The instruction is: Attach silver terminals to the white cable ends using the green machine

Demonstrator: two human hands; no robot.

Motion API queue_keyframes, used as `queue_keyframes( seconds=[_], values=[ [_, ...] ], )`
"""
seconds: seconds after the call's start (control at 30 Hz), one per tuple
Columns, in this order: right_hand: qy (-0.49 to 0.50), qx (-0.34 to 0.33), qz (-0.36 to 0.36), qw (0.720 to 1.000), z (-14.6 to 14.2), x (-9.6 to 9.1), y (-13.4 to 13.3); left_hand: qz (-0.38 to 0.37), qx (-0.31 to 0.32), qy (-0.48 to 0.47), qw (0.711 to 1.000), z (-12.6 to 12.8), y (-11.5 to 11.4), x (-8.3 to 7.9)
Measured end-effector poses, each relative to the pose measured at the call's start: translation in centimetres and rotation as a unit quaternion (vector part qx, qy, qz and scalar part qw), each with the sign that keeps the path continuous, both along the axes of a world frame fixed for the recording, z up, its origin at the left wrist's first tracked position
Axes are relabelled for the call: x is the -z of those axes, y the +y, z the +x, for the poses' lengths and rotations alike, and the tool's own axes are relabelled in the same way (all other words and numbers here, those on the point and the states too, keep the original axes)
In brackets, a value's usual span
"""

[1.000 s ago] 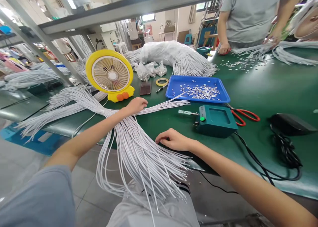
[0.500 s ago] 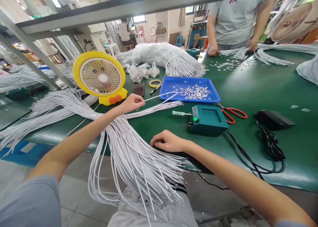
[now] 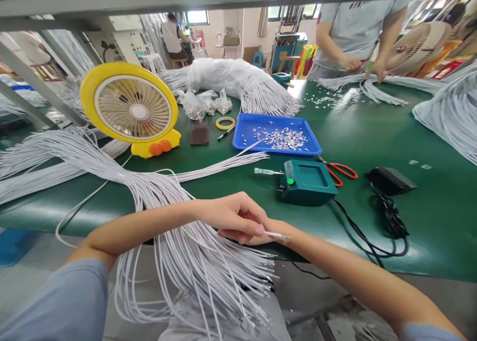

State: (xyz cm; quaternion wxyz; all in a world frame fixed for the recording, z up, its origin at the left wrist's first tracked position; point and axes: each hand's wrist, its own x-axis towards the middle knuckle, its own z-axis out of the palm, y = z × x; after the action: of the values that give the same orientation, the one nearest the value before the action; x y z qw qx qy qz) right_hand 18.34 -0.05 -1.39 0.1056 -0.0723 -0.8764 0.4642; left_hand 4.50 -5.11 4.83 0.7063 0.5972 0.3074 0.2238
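My left hand (image 3: 236, 216) is closed, pinching a thin white cable (image 3: 275, 235) between thumb and fingers; the cable's tip sticks out to the right. Directly behind and below it lies my right hand (image 3: 263, 235), at the table's front edge, its fingers mostly covered by the left hand. Under both wrists a thick bundle of white cables (image 3: 179, 241) hangs over the edge onto my lap. A smaller group of white cables (image 3: 223, 166) stretches along the table toward a blue tray (image 3: 238, 144) of small pale pieces.
A teal device (image 3: 309, 194) with a pale-handled tip stands right of the hands, near red-handled scissors (image 3: 345, 169) and a black adapter (image 3: 391, 179) with its cord. A yellow fan (image 3: 87, 100) is at left. Across the table, a person handles other white cables (image 3: 380, 92).
My left hand has moved right and down from beside the fan to over my right hand, bringing the cable along. The whole view has shifted, with table objects now further left.
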Motion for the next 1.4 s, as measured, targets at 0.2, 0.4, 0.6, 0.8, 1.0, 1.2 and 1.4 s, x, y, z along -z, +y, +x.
queue_keyframes(
  seconds=[0.2,0.4,0.6,0.8,1.0,1.2,1.4],
  values=[
    [0.156,0.256,-0.168,0.939,-0.5,0.2,3.3,0.019,-0.276,-0.187,0.943,-2.0,3.4,3.0],
    [0.212,0.329,-0.286,0.874,0.0,-1.3,5.8,0.028,-0.313,-0.146,0.938,-2.9,5.2,5.4],
    [0.182,0.243,-0.32,0.897,0.3,-1.3,5.7,-0.005,-0.308,-0.156,0.938,-2.7,4.7,5.1],
    [0.181,0.229,-0.268,0.918,0.4,-1.2,6.0,-0.032,-0.278,-0.142,0.95,-2.9,4.8,4.7],
    [0.147,0.209,-0.128,0.958,0.9,-1.9,6.7,-0.023,-0.268,-0.111,0.957,-3.2,4.9,4.9],
    [0.168,0.205,-0.122,0.956,1.2,-2.3,6.6,-0.041,-0.244,-0.13,0.96,-3.2,5.0,5.0],
    [0.255,0.262,-0.225,0.903,1.3,-2.6,6.8,-0.083,-0.222,-0.182,0.954,-3.1,4.9,5.2]
  ],
)
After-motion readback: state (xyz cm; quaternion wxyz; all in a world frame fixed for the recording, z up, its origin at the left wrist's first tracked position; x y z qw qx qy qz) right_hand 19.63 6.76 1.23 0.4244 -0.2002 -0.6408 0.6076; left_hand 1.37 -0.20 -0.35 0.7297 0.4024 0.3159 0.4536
